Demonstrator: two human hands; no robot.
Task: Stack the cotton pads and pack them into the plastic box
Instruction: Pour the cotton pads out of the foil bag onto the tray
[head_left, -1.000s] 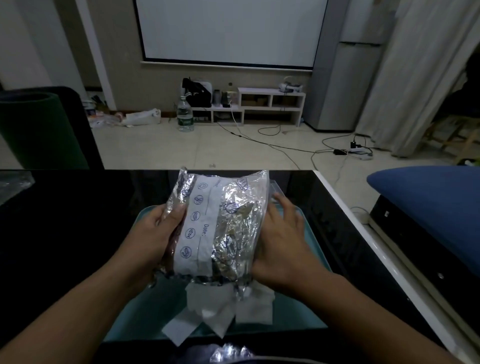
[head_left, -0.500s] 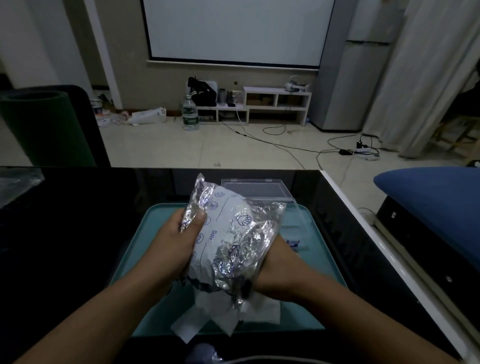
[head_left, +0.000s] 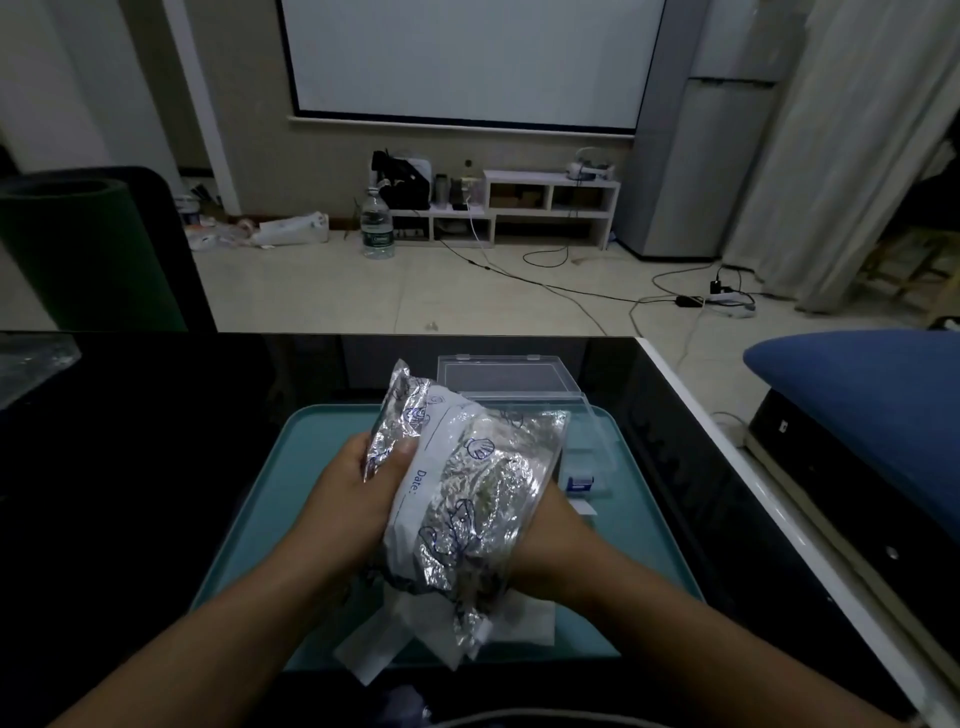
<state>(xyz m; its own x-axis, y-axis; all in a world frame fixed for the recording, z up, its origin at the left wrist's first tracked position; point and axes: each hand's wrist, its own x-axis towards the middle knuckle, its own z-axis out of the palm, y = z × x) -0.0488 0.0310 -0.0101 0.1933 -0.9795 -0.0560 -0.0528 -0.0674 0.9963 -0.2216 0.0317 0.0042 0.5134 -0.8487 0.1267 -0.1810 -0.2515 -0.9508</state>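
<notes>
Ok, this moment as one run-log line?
left hand: grips foil bag | right hand: behind bag | cotton pads: on teal tray | plastic box: open

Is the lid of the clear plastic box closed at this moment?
No, the clear plastic box stands open at the far edge of the teal tray, its lid raised behind the foil bag.

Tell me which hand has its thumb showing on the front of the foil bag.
The left hand: its thumb presses across the foil bag near the upper left corner. The right hand grips from behind the bag's right edge, fingers hidden.
</notes>
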